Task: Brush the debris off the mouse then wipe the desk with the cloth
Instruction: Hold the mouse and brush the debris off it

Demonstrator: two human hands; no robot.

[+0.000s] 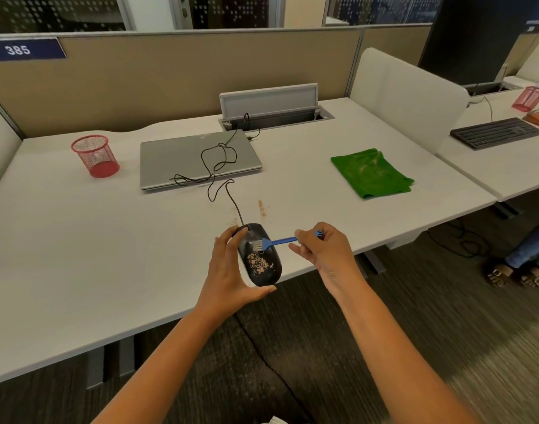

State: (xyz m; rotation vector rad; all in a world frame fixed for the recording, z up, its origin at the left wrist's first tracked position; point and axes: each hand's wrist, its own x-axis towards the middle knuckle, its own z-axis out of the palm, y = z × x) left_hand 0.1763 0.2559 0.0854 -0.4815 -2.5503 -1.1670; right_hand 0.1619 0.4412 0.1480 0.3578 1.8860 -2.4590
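The left hand (228, 270) holds the black mouse (260, 255). The right hand (320, 249) pinches a blue brush (274, 241) touching it.

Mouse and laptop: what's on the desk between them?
Head view: the black cable loops from the mouse across to the laptop, with brown debris scattered on the desk beside it.

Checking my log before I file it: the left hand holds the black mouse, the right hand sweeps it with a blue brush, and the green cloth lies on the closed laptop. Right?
Not quite. The head view shows the green cloth lying on the desk, right of the closed laptop, not on it. The rest holds: left hand holds the black mouse, right hand sweeps with the blue brush.
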